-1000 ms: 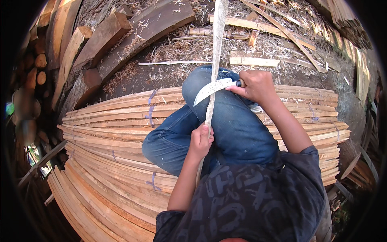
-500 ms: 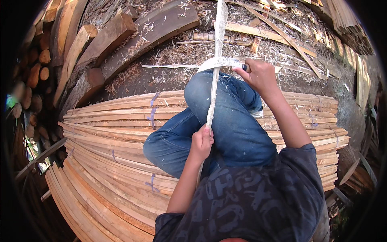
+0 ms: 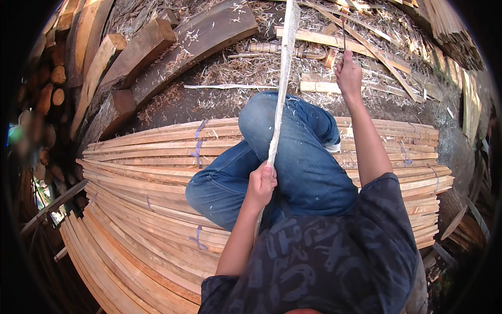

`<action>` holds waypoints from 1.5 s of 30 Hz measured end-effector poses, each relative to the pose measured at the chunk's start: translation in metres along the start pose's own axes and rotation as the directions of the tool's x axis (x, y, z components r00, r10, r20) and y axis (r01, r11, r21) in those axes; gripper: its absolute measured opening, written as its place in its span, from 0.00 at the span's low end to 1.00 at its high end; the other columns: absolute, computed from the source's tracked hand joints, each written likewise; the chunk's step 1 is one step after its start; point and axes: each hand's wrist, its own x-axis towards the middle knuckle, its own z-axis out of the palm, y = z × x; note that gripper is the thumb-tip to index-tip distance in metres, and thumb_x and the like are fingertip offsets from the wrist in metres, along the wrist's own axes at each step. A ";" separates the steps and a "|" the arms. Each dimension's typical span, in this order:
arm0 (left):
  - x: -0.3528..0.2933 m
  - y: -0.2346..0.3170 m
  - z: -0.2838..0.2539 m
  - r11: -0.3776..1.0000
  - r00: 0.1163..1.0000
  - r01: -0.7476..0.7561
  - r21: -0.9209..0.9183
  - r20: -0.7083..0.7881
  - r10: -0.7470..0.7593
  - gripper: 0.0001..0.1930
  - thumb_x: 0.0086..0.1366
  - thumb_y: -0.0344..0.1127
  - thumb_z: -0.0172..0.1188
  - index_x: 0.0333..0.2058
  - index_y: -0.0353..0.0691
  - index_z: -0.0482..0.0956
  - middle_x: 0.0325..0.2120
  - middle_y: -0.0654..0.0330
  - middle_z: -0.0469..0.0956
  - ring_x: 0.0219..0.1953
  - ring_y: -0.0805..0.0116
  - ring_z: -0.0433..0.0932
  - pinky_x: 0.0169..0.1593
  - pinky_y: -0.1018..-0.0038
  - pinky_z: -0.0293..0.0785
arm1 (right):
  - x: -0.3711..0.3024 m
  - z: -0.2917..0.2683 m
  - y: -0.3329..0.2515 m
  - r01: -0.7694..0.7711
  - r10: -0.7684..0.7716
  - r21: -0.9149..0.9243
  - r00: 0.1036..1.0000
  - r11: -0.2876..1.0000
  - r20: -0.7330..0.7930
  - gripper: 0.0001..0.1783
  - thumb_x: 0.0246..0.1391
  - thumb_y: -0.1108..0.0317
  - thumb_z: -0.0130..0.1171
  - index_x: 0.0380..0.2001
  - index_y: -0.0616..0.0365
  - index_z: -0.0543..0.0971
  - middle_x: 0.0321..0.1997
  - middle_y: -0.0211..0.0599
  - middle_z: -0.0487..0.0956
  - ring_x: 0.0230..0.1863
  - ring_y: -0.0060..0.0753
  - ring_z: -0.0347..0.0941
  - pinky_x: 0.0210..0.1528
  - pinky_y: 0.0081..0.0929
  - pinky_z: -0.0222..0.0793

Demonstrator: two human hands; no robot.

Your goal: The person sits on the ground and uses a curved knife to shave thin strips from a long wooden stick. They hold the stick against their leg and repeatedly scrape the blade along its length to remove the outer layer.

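My left hand (image 3: 261, 184) is closed round the lower part of a long, pale wooden strip (image 3: 283, 86). The strip slants up and away from me, passing across my bent knee in jeans, and its far end leaves the view at the top. Out to the right, my right hand (image 3: 349, 77) grips the handle of a large knife, raised clear of the strip. The knife's blade (image 3: 344, 36) points away from me and is seen edge-on as a thin dark line. Fingers hide most of the handle.
Bundles of sawn wooden slats (image 3: 157, 175), tied with purple string, lie under and around my legs. Thick dark beams (image 3: 193, 49) rest at the upper left, beside stacked logs (image 3: 44, 99). Shavings and loose offcuts (image 3: 319, 86) litter the ground ahead. More slats (image 3: 455, 36) are piled at the far right.
My right hand has lifted the knife off the strip at the knee and swung it away, up and to the right. The left hand keeps its hold on the strip.
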 end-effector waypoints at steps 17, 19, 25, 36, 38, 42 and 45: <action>0.001 0.008 0.001 0.994 0.998 -0.025 0.103 -0.056 0.031 0.25 0.73 0.49 0.36 0.24 0.34 0.66 0.15 0.64 0.63 0.18 0.79 0.63 0.22 0.78 0.62 | -0.048 0.023 -0.055 0.742 -0.470 -0.543 0.670 0.394 0.575 0.33 0.45 0.32 0.58 0.15 0.54 0.72 0.11 0.34 0.72 0.15 0.37 0.73 0.19 0.32 0.67; -0.001 0.006 0.000 0.996 1.000 -0.012 0.090 -0.026 0.015 0.26 0.73 0.50 0.36 0.24 0.34 0.66 0.15 0.64 0.63 0.18 0.79 0.63 0.22 0.78 0.62 | -0.050 0.021 -0.055 0.845 -0.524 -0.453 0.533 0.285 0.665 0.34 0.45 0.30 0.56 0.15 0.54 0.74 0.10 0.34 0.73 0.13 0.34 0.73 0.17 0.31 0.68; 0.003 0.008 0.007 0.986 0.995 -0.091 0.142 -0.017 0.094 0.28 0.71 0.56 0.34 0.24 0.37 0.67 0.11 0.66 0.62 0.13 0.80 0.61 0.16 0.81 0.56 | 0.014 0.031 -0.057 0.652 -0.631 -0.691 0.686 0.311 0.363 0.39 0.46 0.26 0.50 0.14 0.56 0.76 0.10 0.38 0.73 0.13 0.39 0.73 0.16 0.33 0.69; 0.000 0.008 0.005 0.997 1.000 0.018 0.077 -0.010 -0.017 0.24 0.73 0.47 0.37 0.24 0.34 0.66 0.14 0.63 0.63 0.17 0.78 0.63 0.22 0.79 0.61 | 0.029 0.017 -0.066 0.702 -0.595 -0.655 0.662 0.280 0.455 0.39 0.48 0.27 0.48 0.14 0.56 0.74 0.10 0.39 0.72 0.13 0.40 0.73 0.17 0.34 0.68; 0.003 0.010 0.003 0.996 1.000 -0.003 0.089 -0.018 0.005 0.24 0.73 0.47 0.37 0.24 0.34 0.66 0.14 0.64 0.62 0.17 0.78 0.62 0.22 0.78 0.61 | 0.011 0.031 -0.067 0.653 -0.501 -0.637 0.744 0.409 0.441 0.39 0.51 0.28 0.46 0.13 0.57 0.74 0.11 0.38 0.73 0.16 0.42 0.74 0.18 0.35 0.69; 0.000 0.009 0.002 0.997 0.999 -0.022 0.070 -0.045 0.026 0.24 0.73 0.47 0.36 0.24 0.34 0.66 0.13 0.64 0.62 0.17 0.78 0.61 0.22 0.78 0.60 | -0.028 0.027 -0.066 0.889 -0.622 -0.428 0.429 0.161 0.655 0.35 0.51 0.30 0.49 0.12 0.51 0.72 0.08 0.32 0.71 0.10 0.34 0.71 0.14 0.31 0.66; -0.004 0.003 0.000 0.999 1.000 0.005 0.054 -0.019 -0.004 0.24 0.73 0.47 0.37 0.24 0.34 0.66 0.14 0.63 0.63 0.17 0.78 0.62 0.22 0.77 0.61 | -0.006 0.020 -0.068 0.884 -0.623 -0.460 0.405 0.081 0.670 0.34 0.52 0.31 0.49 0.12 0.51 0.74 0.09 0.32 0.71 0.13 0.34 0.73 0.16 0.30 0.67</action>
